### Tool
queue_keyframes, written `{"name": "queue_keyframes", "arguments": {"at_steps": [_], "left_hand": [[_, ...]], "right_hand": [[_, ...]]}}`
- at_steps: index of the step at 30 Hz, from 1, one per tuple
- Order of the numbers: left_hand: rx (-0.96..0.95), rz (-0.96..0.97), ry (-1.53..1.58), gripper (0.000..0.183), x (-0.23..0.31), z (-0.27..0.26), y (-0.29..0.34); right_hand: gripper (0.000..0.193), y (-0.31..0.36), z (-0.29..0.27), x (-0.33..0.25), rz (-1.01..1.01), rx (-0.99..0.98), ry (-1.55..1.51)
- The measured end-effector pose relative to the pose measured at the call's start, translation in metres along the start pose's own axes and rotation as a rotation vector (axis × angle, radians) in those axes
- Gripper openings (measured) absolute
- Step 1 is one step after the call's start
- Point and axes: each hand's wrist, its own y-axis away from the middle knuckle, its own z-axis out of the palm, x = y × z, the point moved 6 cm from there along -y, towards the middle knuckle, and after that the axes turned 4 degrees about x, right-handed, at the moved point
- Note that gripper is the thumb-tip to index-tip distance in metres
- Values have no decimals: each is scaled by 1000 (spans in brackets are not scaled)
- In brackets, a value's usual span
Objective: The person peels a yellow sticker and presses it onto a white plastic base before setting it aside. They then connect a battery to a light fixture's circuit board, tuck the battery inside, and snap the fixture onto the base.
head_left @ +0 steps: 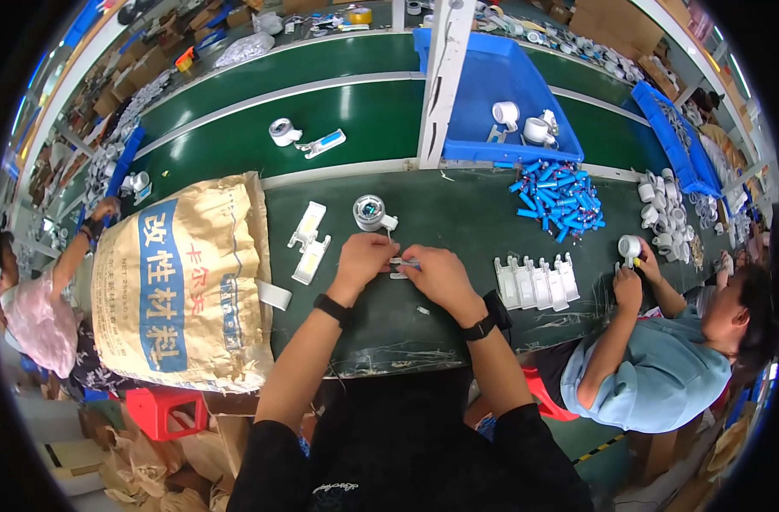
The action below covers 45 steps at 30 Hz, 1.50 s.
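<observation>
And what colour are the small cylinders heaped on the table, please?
The small cylinders are bright blue, seen best in the head view.

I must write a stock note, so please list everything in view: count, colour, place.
workbench: one, dark green, centre
belts: two strips, green, beyond workbench
trays: at least two, blue, far side
sack: one, tan, left
cylinders: uncounted pile, blue, right of centre
flat parts: at least seven, white, left, belts, right row
round housings: many, white, centre, belts, trays, right heap
stools: two, red, near side
co-workers: at least two, teal and pink clothes, right, left
background goods: uncounted, mixed colours, behind
small part: one, pale, centre
left hand: one, black wristband, on small part
right hand: one, black wristband, on small part
</observation>
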Motion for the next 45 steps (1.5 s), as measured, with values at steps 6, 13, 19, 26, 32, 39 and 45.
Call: {"name": "queue_keyframes", "arguments": {"at_steps": [6, 13, 19, 26, 32, 39, 45], "left_hand": [[-152, -134, 413, 36, -11, 0, 7], [-77, -136, 485, 32, -5, 9, 11], [0, -77, 384, 32, -6, 5, 8], [-52, -64, 365, 33, -6, 2, 3], [-46, -93, 388, 32, -8, -2, 2], [-45, -105, 372, 32, -7, -2, -2], [-90, -127, 326, 32, -4, 2, -7]], "right_hand": [[26, -16, -22, 9, 129, 40, 34], [24, -13, -1, -2, 122, 23, -7], [24, -5, 2, -12, 170, 145, -35], [21, 3, -9, -17, 78, 222, -72], [16, 10, -33, -11, 94, 453, -203], [16, 12, -29, 22, 252, 451, -280], [27, 2, -76, 62, 386, 643, -4]]}}
